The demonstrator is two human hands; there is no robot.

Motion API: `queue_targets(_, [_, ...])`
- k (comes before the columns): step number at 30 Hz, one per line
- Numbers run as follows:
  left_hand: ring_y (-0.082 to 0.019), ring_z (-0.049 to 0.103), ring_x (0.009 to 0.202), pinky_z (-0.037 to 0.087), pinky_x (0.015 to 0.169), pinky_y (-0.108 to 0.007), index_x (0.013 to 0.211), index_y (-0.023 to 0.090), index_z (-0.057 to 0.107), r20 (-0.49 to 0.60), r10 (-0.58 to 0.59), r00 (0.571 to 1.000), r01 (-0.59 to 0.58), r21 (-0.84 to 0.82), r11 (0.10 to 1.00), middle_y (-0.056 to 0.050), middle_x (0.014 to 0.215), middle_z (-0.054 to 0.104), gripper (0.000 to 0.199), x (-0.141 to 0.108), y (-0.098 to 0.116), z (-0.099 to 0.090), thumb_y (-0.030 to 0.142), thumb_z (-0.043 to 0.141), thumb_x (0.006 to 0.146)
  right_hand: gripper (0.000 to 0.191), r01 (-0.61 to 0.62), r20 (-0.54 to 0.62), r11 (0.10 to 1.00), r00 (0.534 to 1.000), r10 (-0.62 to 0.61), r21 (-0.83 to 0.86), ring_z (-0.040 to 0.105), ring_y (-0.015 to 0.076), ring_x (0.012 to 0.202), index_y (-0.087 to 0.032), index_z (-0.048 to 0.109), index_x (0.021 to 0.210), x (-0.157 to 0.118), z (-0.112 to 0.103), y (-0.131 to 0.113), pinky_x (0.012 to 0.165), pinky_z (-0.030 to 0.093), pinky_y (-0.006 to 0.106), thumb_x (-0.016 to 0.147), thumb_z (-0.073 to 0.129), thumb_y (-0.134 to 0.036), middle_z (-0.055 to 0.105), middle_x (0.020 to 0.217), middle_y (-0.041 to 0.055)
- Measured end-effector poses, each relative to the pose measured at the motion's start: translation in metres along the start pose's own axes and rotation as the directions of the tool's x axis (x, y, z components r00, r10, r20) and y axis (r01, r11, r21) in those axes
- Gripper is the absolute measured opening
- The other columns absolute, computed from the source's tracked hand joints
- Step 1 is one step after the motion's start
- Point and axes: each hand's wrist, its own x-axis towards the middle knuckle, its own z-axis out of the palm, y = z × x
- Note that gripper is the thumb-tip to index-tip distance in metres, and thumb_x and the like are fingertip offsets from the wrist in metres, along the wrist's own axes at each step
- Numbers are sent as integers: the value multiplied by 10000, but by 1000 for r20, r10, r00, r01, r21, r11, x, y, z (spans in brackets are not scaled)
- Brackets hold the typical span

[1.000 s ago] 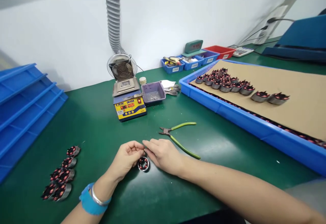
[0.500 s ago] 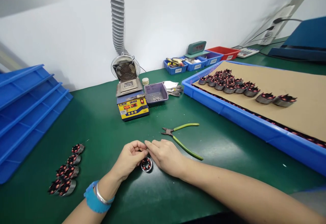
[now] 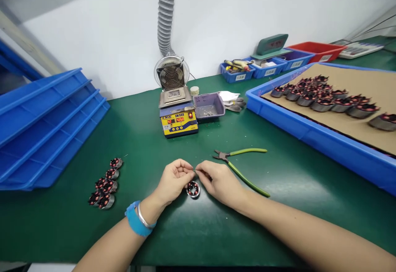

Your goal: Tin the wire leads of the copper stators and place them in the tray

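A small round metal part with copper coils (image 3: 193, 189) is on the green table, its open ring facing up. My left hand (image 3: 177, 180) is closed at its upper left edge, thumb and forefinger pinched together. Just to the right, my right hand (image 3: 219, 181) is pinched too, its fingertips nearly meeting the left ones above the ring. Whatever lies between the fingertips is too small to make out. Green-handled cutters (image 3: 229, 155) lie spread apart beyond my right hand.
Several coil parts (image 3: 105, 201) stand at the left near stacked blue trays (image 3: 46, 127). A yellow-blue soldering pot (image 3: 179, 123) and a purple tray (image 3: 209, 106) are behind. At the right, a blue tray (image 3: 309, 142) holds more coil parts on cardboard.
The view has shifted, so the table's objects appear farther right. My right hand's fingers have gone from extended to a curled pinch near my left fingertips.
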Motion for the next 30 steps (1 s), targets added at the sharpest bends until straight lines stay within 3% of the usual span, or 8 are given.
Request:
queue_targets(3, [-54, 490, 468, 369, 444, -156, 694, 118, 566, 24, 51, 998, -51, 15, 999, 5, 583, 579, 393, 1, -3, -2, 382, 828, 565, 171, -45, -2, 997, 999, 45, 59, 579, 104, 587, -162, 594, 781, 2, 0, 1, 574, 431, 209, 883, 462, -127, 654, 719, 27])
queue_targets(7, [-54, 468, 449, 354, 440, -170, 689, 106, 599, 88, 27, 996, -33, 63, 997, 3, 543, 567, 380, 1, -4, -3, 397, 817, 578, 172, -55, 20, 991, 998, 53, 122, 610, 115, 630, -164, 629, 859, 3, -1, 1, 600, 457, 214, 882, 459, -149, 677, 756, 38])
queue_targets(10, [-52, 477, 450, 366, 451, -170, 669, 106, 591, 49, 26, 998, -28, 38, 999, 8, 536, 565, 363, 1, -4, -3, 371, 819, 572, 226, 22, 67, 991, 997, -31, 131, 616, 122, 642, -157, 652, 947, 3, -5, 3, 598, 463, 222, 900, 431, -165, 678, 768, 52])
queue_targets(14, [-50, 510, 484, 394, 480, -166, 777, 102, 602, -10, 45, 999, -46, -32, 998, 2, 599, 605, 396, 2, -5, -4, 313, 839, 541, 263, 115, 89, 989, 988, -123, 90, 601, 120, 592, -158, 657, 893, 5, -10, 6, 562, 453, 232, 929, 400, -201, 668, 727, 54])
queue_targets(17, [-53, 525, 490, 409, 491, -170, 810, 104, 593, 10, 20, 1000, -20, -46, 999, 4, 607, 609, 433, 2, -6, -8, 311, 852, 532, 256, 68, 101, 992, 992, -79, 109, 606, 120, 590, -175, 653, 863, 7, -11, 5, 565, 464, 235, 925, 407, -213, 684, 746, 50])
queue_targets(23, [-78, 550, 489, 441, 496, -198, 704, 89, 638, 221, -65, 973, 63, 15, 998, -18, 568, 617, 400, -1, -4, -12, 391, 847, 546, 236, 17, 105, 986, 994, -34, 163, 640, 129, 630, -184, 660, 836, 7, -9, 2, 605, 495, 234, 910, 439, -227, 698, 742, 40])
queue_targets(27, [-94, 575, 515, 420, 444, -176, 761, 90, 687, 235, -52, 971, 47, 25, 999, -38, 612, 645, 353, -1, -2, -13, 373, 820, 598, 250, -43, 83, 976, 996, 26, 213, 667, 140, 659, -163, 660, 1010, 5, -9, 7, 603, 519, 241, 901, 458, -261, 716, 799, 58])
queue_targets(30, [-101, 599, 568, 482, 485, -189, 803, 96, 712, 236, -45, 971, 46, 4, 999, -72, 743, 687, 327, -1, 0, -15, 354, 803, 624, 266, -97, 130, 968, 989, 69, 230, 674, 149, 655, -158, 659, 1040, 4, -12, 11, 602, 532, 253, 884, 471, -262, 721, 789, 64])
